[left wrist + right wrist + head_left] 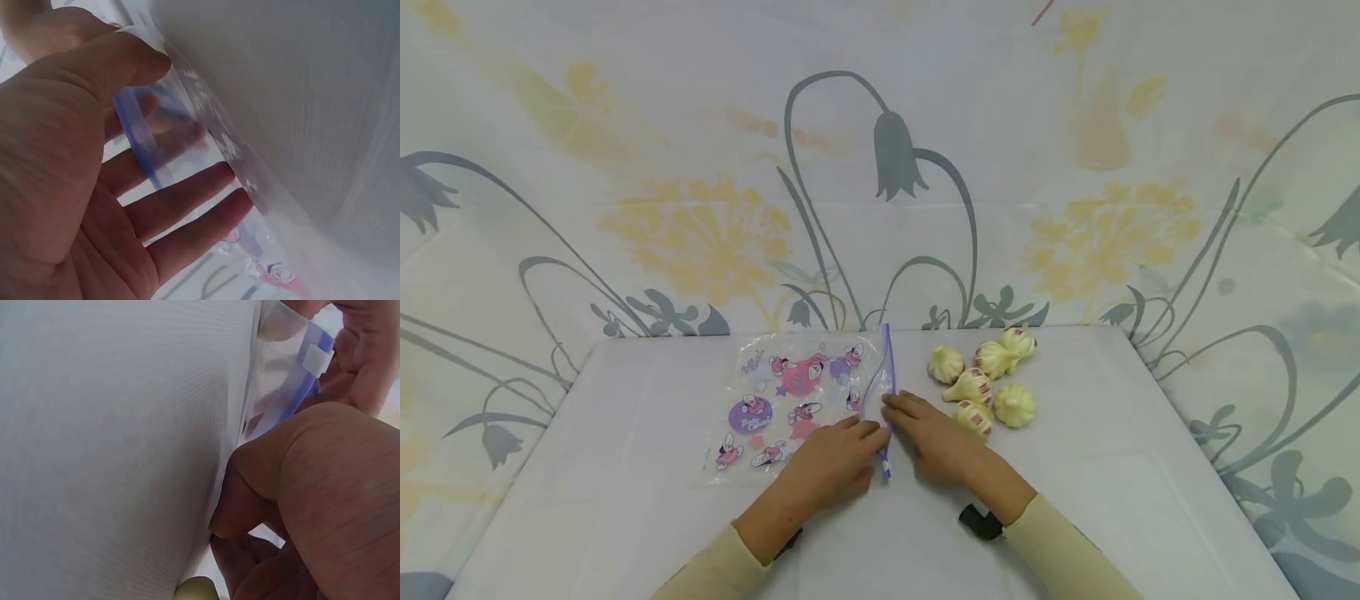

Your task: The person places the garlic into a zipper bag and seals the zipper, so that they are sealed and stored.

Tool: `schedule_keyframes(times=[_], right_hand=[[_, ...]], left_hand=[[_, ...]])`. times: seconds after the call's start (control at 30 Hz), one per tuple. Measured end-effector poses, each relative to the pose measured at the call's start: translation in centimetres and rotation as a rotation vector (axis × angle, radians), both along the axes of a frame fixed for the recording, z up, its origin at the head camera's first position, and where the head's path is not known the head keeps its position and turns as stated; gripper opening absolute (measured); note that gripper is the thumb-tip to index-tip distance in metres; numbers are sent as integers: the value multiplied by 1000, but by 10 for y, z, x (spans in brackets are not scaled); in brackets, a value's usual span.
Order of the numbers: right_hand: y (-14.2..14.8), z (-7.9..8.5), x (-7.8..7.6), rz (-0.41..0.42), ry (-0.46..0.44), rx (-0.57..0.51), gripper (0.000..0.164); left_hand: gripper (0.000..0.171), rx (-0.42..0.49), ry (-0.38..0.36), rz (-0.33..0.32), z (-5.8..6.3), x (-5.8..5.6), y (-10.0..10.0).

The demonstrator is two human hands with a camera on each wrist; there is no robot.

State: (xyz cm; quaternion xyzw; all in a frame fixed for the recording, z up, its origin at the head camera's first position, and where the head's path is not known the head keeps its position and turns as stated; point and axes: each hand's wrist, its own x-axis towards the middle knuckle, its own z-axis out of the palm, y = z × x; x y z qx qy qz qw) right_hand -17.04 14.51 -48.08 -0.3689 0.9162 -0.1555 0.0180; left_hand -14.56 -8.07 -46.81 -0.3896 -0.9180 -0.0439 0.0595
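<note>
A clear plastic zip bag printed with pink and purple cartoon figures lies flat on the table, its purple-blue zip edge to the right. At that mouth, the left hand pinches the plastic; its other fingertips touch the table in the left wrist view. The right hand has its thumb and forefinger together at the bag's edge, seeming to pinch it, though the contact is partly hidden. A white slider sits on the zip strip at the near end. Several garlic bulbs lie just beyond the right hand.
A white cloth covers the table. Behind it hangs a flower-printed curtain, which also runs down both sides. Black wrist gear shows beneath the right forearm.
</note>
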Motion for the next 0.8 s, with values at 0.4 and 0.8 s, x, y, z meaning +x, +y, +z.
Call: schedule_keyframes(times=[0.4, 0.8], right_hand=[[-1, 0, 1, 4, 15, 0, 59], [-2, 1, 2, -4, 21, 12, 58]], left_hand=[[46, -35, -87, 82, 6, 13, 1], [46, -37, -96, 134, 4, 22, 5]])
